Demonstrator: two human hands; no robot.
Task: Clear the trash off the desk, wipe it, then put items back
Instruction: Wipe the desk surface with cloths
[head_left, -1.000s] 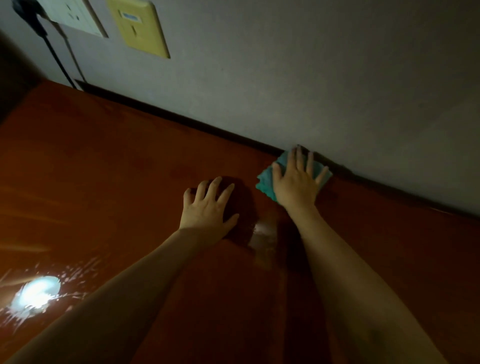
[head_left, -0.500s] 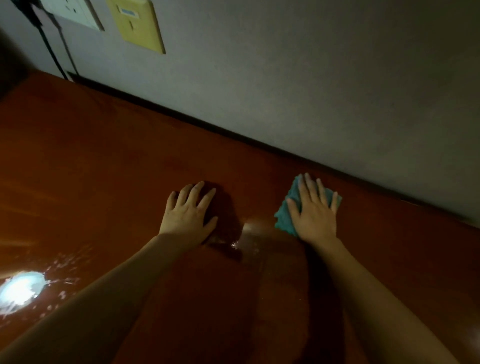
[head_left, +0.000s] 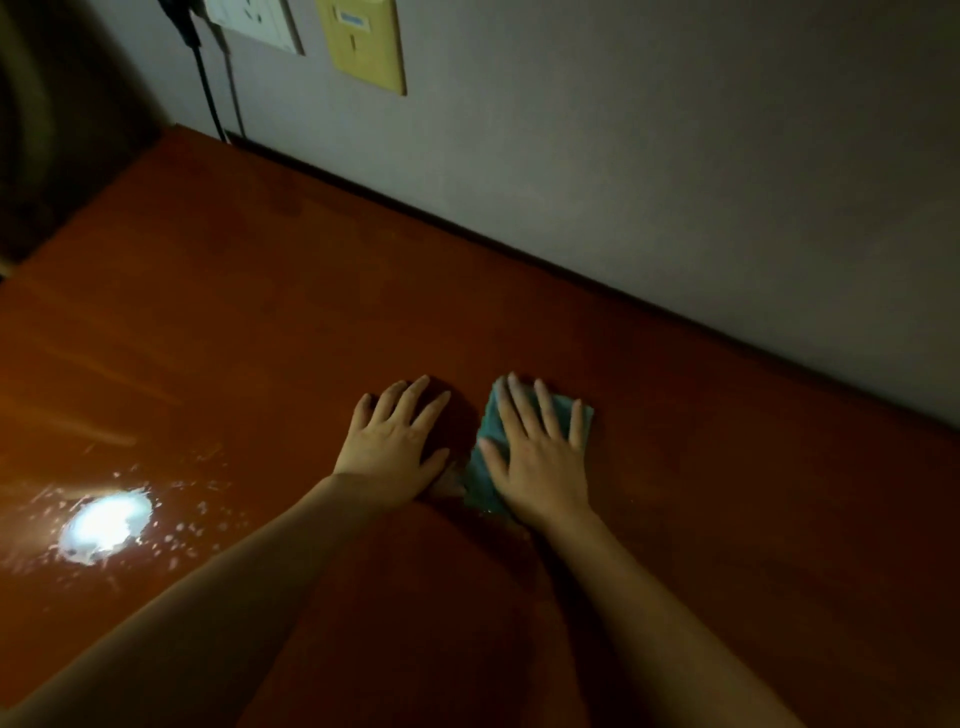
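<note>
Cloth (head_left: 563, 410), teal, lies flat on the counter (head_left: 260, 322) directly under the right hand (head_left: 540, 457), whose straight, spread fingers press it down; the left hand (head_left: 395, 441) rests flat, empty, just beside its left edge.

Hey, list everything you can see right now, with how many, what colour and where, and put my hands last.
desk: one, reddish-brown and glossy, fills the lower view up to the wall.
cloth: one, teal, flat on the desk under the right hand.
light reflection: one, bright white, on the desk at the left.
wall plate: one, yellow, on the wall at the top.
socket plate: one, white, on the wall left of the yellow one.
cables: two, dark, hanging from the socket to the desk's back edge.
left hand: flat on the bare desk, beside the cloth.
right hand: flat, pressing the cloth.
</note>
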